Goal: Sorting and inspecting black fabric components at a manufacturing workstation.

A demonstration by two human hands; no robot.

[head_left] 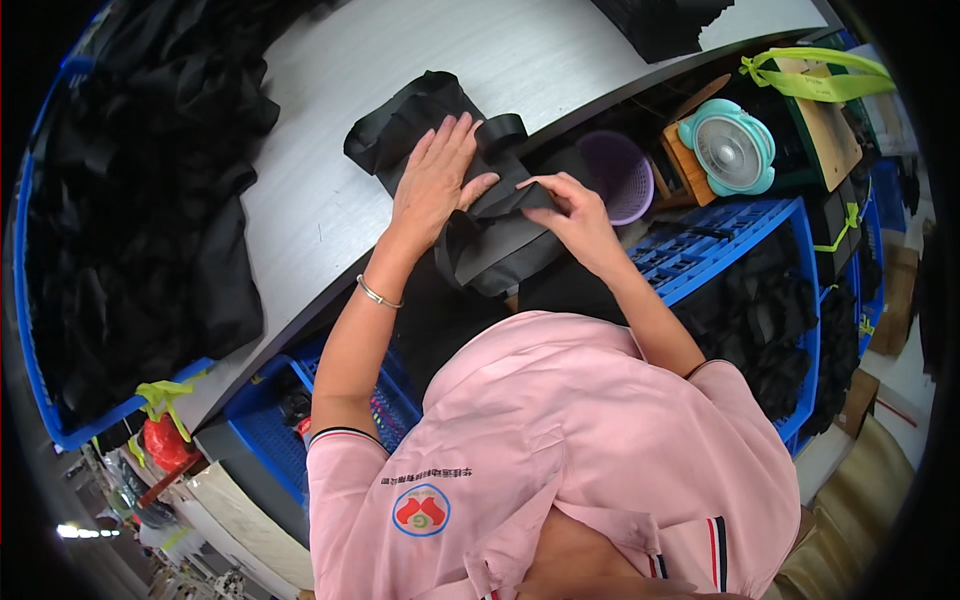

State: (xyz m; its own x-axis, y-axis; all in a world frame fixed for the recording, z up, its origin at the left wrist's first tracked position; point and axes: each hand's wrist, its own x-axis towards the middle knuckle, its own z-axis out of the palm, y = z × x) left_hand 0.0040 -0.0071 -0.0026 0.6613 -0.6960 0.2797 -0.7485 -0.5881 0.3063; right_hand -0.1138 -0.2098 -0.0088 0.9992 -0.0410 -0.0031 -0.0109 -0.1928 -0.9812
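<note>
The black cloth (pixel 425 110) lay at the near edge of the tabletop (pixel 330 120), its lower part hanging over toward the person's lap. Its long axis ran slantwise, from the far left down to the near right, with a loop-like fold standing up on its right side.

The left hand (pixel 438 172) was spread flat on the cloth, fingers straight and close together, thumb held out to the side. The right hand (pixel 575 212) had thumb and forefinger pinched on the cloth's right portion. The two hands were near each other but apart.

The cloth under the left palm was hidden, and its dark folds were hard to separate. To the right stood a purple basket (pixel 618 178), partly covered, and a teal fan (pixel 733 147). At left, a blue crate (pixel 30 350) heaped with black fabric (pixel 150 220) was cut off by the dark rim.
</note>
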